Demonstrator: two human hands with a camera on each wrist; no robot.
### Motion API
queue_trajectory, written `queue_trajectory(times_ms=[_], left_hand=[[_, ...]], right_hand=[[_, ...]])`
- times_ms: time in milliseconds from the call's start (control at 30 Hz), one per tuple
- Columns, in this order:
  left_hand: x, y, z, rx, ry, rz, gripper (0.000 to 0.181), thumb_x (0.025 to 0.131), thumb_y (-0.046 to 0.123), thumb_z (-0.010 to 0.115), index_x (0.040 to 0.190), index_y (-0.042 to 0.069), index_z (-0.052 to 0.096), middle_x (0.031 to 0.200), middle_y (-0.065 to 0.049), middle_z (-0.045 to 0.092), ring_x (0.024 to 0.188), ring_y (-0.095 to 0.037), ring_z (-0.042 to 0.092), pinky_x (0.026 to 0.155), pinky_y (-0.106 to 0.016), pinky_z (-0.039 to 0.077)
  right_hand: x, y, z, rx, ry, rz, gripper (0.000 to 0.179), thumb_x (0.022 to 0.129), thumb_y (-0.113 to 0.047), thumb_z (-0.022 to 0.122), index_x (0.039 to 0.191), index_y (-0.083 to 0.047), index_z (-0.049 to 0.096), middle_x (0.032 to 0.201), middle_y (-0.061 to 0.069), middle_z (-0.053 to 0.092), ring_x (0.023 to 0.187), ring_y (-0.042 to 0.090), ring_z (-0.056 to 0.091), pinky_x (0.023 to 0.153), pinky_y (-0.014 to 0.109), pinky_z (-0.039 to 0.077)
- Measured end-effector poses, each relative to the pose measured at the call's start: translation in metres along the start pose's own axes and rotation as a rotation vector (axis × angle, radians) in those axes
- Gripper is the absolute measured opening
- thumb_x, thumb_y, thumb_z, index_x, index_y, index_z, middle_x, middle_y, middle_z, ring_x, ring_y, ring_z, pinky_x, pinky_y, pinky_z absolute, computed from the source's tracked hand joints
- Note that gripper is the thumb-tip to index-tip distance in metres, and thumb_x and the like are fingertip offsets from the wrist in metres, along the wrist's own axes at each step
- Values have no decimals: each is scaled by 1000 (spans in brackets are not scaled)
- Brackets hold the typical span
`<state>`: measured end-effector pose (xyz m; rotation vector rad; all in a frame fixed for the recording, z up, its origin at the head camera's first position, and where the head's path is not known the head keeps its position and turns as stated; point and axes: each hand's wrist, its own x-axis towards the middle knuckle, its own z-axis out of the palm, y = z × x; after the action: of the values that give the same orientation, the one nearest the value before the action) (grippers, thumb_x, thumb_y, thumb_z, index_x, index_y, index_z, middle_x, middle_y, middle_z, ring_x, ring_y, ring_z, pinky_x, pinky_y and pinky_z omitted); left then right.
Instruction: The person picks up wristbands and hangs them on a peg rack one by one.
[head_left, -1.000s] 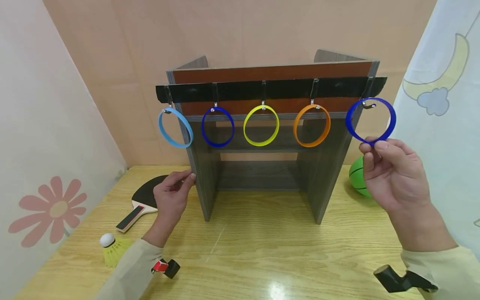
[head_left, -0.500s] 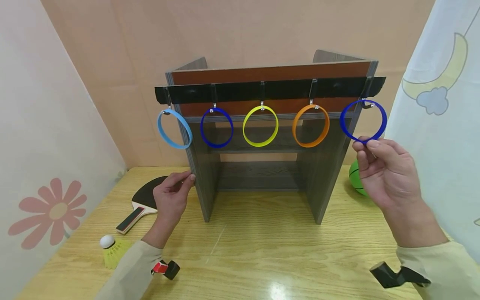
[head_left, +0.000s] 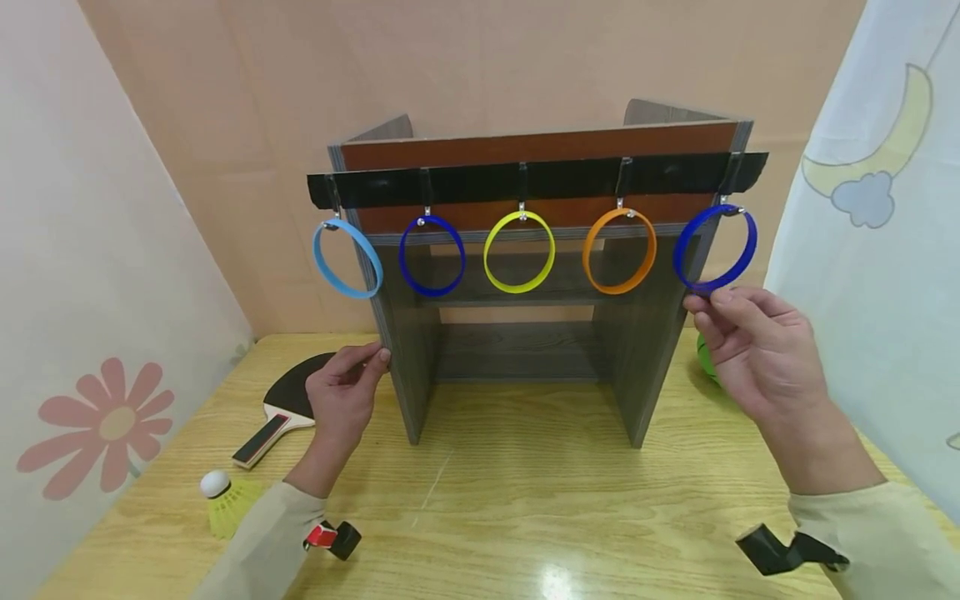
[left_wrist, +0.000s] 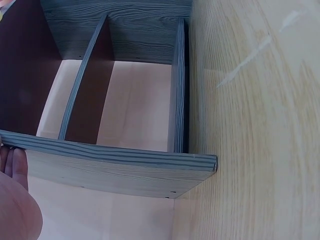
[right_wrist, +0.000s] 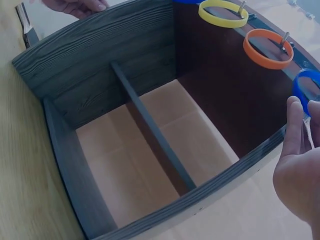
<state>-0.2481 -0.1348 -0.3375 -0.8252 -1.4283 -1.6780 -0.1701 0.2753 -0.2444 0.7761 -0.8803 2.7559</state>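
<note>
My right hand (head_left: 768, 354) is just under the dark blue ring (head_left: 678, 260) at the far right, which hangs from a hook. Its thumb and forefinger stand slightly apart at the ring's lower rim; whether they still touch it is unclear. In the right wrist view, the hand (right_wrist: 300, 172) partly covers that ring (right_wrist: 299, 90). My left hand (head_left: 341, 396) pinches the left side panel of a grey shelf (head_left: 408, 358) by its front edge. Light blue (head_left: 321, 260), dark blue (head_left: 405, 271), yellow (head_left: 552, 252) and orange (head_left: 652, 252) rings hang from the other hooks.
A black strip (head_left: 480, 185) carrying the hooks crosses the shelf's brown top board (head_left: 540, 143). A table tennis bat (head_left: 281, 412) and yellow shuttlecock (head_left: 227, 504) lie at left on the wooden table (head_left: 525, 500). Behind my right hand, a green ball (head_left: 707, 360) partly shows.
My right hand has moved left with the dark blue ring, which now hangs on the rightmost hook. The ring's pinched lower rim has rounded out. My left hand stays at the panel.
</note>
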Motion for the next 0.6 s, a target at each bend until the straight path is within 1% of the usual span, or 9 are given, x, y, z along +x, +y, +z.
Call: queue_trajectory(times_ms=[133,300,467,600], left_hand=[[0,0,0,-4,3,-2,12,82,-10,68,91,-18,66,79,-20,66,72,-14,66,65,-20,55],[0,-1,-2,-22,7,2,12,83,-9,68,91,-18,66,79,-20,66,72,-14,67,65,-20,55],[0,-1,-3,-38,17,1,11,81,-13,67,91,-18,66,79,-20,66,70,-15,66,64,-20,55],[0,-1,-1,-13,11,-6,11,81,-13,68,91,-18,66,79,-21,65,71,-15,67,64,-19,55]], right_hand=[[-3,2,-6,-39,-38,14,27,94,19,35,93,19,62,99,29,65,87,37,67,80,36,54],[-11,11,-14,-103,-120,50,29,94,20,35,96,18,63,95,26,66,86,34,67,79,34,55],[-24,22,-23,-226,-191,131,31,94,20,36,98,13,66,94,20,68,85,27,68,77,29,55],[-34,25,-29,-287,-205,191,34,94,21,34,98,10,66,94,17,69,84,24,68,75,27,55]])
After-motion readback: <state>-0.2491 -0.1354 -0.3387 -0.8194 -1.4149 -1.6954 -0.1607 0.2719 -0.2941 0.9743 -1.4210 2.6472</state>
